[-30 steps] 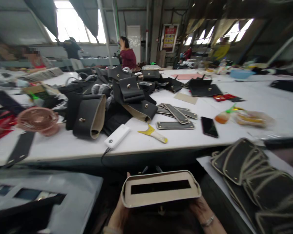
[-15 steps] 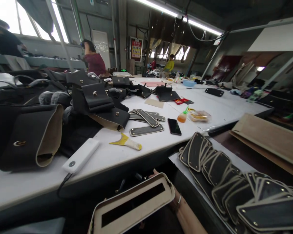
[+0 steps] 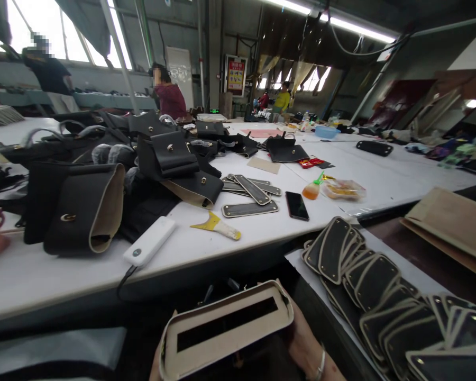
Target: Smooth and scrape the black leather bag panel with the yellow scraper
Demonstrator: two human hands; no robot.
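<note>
I hold a half-made black bag [image 3: 226,330] below the table edge, its beige rectangular panel with a long dark slot facing up. My right hand [image 3: 303,338], with a ring, grips the bag's right end from below. My left hand [image 3: 156,365] shows only as a sliver at the bag's left end, its fingers hidden behind the panel. A fan of black panels with beige edging [image 3: 376,280] lies on a lower board to my right.
The long white table [image 3: 341,174] carries a heap of black bag parts [image 3: 143,159], a white power bank [image 3: 148,241], a yellow scraper [image 3: 216,225], narrow black strips [image 3: 249,196], a phone [image 3: 296,205] and a glue bottle [image 3: 312,190]. Other people work at the far end.
My view has swung right and then a little back left. The bag went from level to tilted, and stays in both hands.
</note>
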